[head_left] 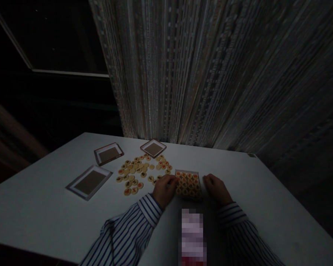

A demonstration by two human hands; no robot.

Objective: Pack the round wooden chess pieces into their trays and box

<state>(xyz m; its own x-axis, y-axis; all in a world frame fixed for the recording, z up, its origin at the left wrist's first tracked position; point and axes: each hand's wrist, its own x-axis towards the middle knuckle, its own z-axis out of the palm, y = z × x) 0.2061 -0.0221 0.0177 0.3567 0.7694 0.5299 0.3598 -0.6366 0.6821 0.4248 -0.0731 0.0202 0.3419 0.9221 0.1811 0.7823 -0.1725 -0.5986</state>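
Note:
In front of me on the white table stands a small box [198, 180] with rows of round Chinese chess pieces [187, 183] in it, marked in red and dark characters. My left hand [165, 189] is at the box's left edge, its fingers pinched together; whether a piece is between them is hidden. My right hand [217, 188] rests on the table just right of the box, fingers curled closed, what is inside them out of sight. Loose Chinese chess pieces [132, 171] lie spread to the left, some face up and others blank side up.
Three shallow box parts lie farther left and back: a near-left tray [102, 170], a back-left tray [98, 159] and a back-middle tray [164, 150]. A string curtain [177, 74] hangs behind the white table [39, 207]. The room is dim.

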